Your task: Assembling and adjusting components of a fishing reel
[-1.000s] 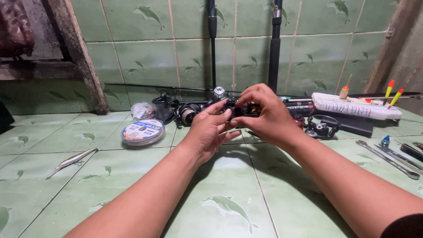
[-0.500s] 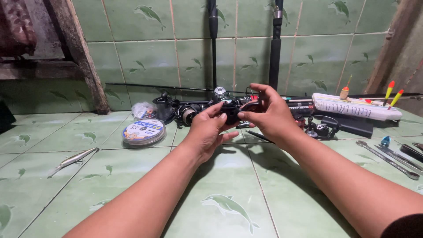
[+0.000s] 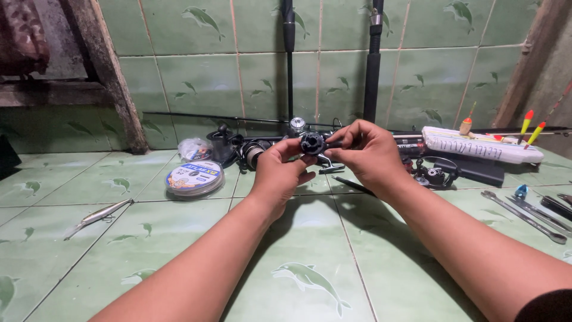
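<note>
Held part: a small black reel part (image 3: 312, 143), round with a dark hub, is held up in the centre of the frame, above the green tiled floor (image 3: 310, 238) and in front of the clutter along the wall.
Left hand (image 3: 280, 170): its grip is clenched on the left side of the reel part, thumb and fingertips pinching the rim.
Right hand (image 3: 366, 152): its grip is clenched on the right side of the same part, fingers wrapped over a short dark stem; what exactly they pinch is hidden.
Handling: it looks hard and stiff, likely metal and plastic, light enough for a fingertip hold. Smooth surfaces may be slippery, more so if greased, and small fittings could drop off or bend.
Where to hold: by the round rim on one side and the stem on the other, as both hands do now; thin protruding bits look the weakest places to squeeze.
Line spool (image 3: 195, 177): a flat round clear case, left of centre on the floor, with coiled line and a printed label inside; lid appears on.
Plastic bag (image 3: 194, 149): just behind the spool, crumpled and clear; contents too unclear to tell.
White box (image 3: 479, 145): long, at the right against the wall, closed; bright floats (image 3: 527, 122) stand beside it.
Other reel (image 3: 438, 176): black, on the floor right of the hands.
Tools (image 3: 524, 209): metal spanners at the right edge.
Lure (image 3: 98, 216): a silvery fish shape at the left.
Rods (image 3: 373, 59): two dark rods lean upright on the tiled wall.
</note>
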